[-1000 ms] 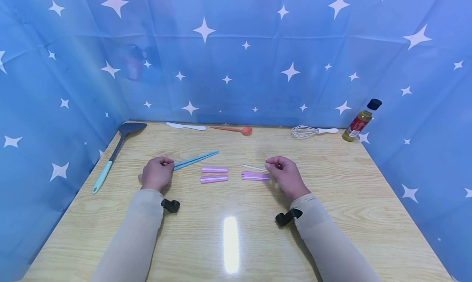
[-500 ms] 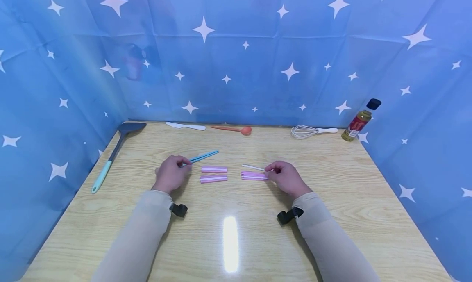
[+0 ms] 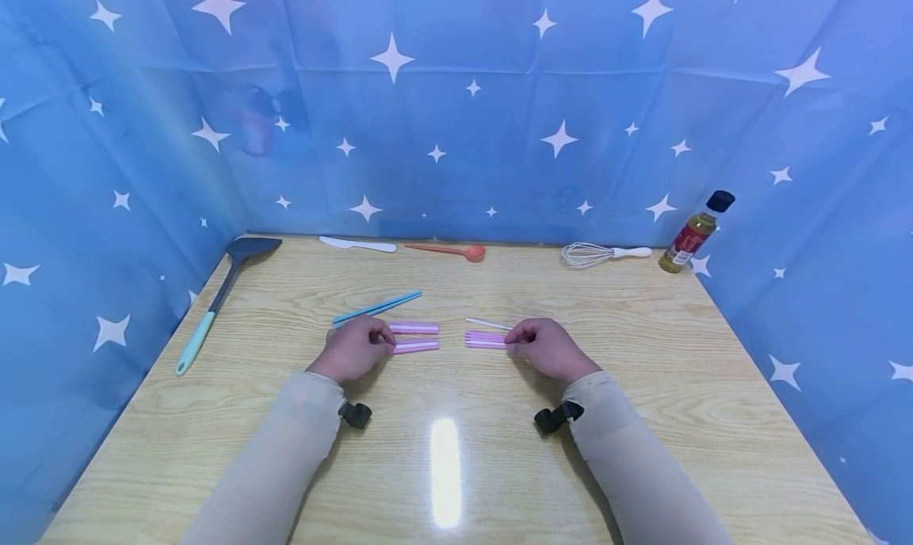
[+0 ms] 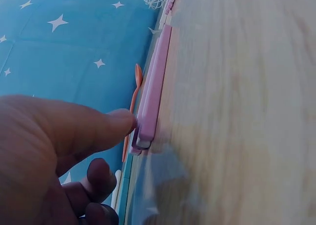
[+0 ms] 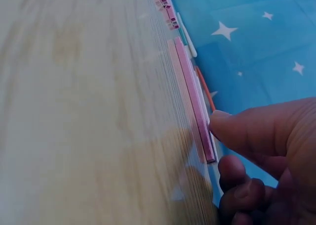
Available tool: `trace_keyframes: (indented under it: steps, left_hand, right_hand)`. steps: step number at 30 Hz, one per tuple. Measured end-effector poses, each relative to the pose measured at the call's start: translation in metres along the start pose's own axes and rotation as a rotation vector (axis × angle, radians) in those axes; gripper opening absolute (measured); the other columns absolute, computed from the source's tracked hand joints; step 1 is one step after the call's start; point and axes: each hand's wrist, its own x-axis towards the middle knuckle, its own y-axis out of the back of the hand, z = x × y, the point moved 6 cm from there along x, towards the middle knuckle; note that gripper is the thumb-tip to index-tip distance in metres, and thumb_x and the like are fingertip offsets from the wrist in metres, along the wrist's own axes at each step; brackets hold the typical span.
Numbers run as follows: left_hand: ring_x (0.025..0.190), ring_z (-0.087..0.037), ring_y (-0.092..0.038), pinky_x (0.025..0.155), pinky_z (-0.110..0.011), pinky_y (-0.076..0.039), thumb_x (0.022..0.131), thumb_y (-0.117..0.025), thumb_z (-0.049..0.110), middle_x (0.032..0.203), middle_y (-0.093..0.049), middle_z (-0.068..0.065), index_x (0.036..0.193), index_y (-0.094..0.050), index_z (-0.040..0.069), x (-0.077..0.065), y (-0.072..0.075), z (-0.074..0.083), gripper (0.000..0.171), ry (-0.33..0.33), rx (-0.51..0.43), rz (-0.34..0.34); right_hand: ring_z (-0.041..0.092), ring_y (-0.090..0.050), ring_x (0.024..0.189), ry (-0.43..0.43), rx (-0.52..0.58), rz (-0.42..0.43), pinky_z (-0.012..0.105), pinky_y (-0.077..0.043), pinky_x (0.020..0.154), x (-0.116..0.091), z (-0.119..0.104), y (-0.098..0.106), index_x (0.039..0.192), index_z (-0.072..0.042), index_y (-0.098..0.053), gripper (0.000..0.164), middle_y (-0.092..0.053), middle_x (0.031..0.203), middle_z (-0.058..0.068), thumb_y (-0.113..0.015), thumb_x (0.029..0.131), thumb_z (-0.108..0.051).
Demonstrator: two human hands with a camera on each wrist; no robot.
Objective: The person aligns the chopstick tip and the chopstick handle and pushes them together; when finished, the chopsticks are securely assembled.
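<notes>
On the tabletop lie two pink bars with white stripes [image 3: 416, 328], one behind the other. My left hand [image 3: 357, 348] has its thumb and fingertips at the left end of the front bar; in the left wrist view the thumb [image 4: 116, 123] lies against the end of that pink bar [image 4: 154, 89]. A group of pink strips [image 3: 485, 340] lies to the right. At its right end are the bent fingers of my right hand [image 3: 548, 348]; the right wrist view has the thumb [image 5: 229, 128] touching a pink strip [image 5: 190, 86]. Whether either hand pinches is hidden.
Blue chopsticks [image 3: 378, 307] lie behind my left hand; a thin white stick [image 3: 488, 322] is behind the pink strips. Along the back are a white knife [image 3: 358, 245], an orange spoon [image 3: 448, 250], a whisk [image 3: 606, 254] and a bottle [image 3: 689, 240]. A spatula [image 3: 227, 291] lies left.
My left hand has left the blue chopsticks and moved right and nearer to the front pink bar. My right hand has shifted slightly from the white stick to the pink strips.
</notes>
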Motion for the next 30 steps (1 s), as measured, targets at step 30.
trace_keyframes:
  steps: [30]
  left_hand:
    - [0.082, -0.018, -0.054, 0.097, -0.053, -0.030, 0.096, -0.072, 0.014, 0.084, -0.059, 0.002, 0.090, -0.068, 0.021, 0.0014, -0.0026, 0.0038, 0.010, -0.016, 0.071, -0.011]
  right_hand:
    - [0.021, -0.055, 0.082, -0.068, -0.055, 0.016, 0.033, -0.045, 0.072, -0.0020, -0.0001, 0.0015, 0.101, -0.009, -0.076, 0.005, -0.064, 0.091, 0.005, -0.073, 0.097, -0.010]
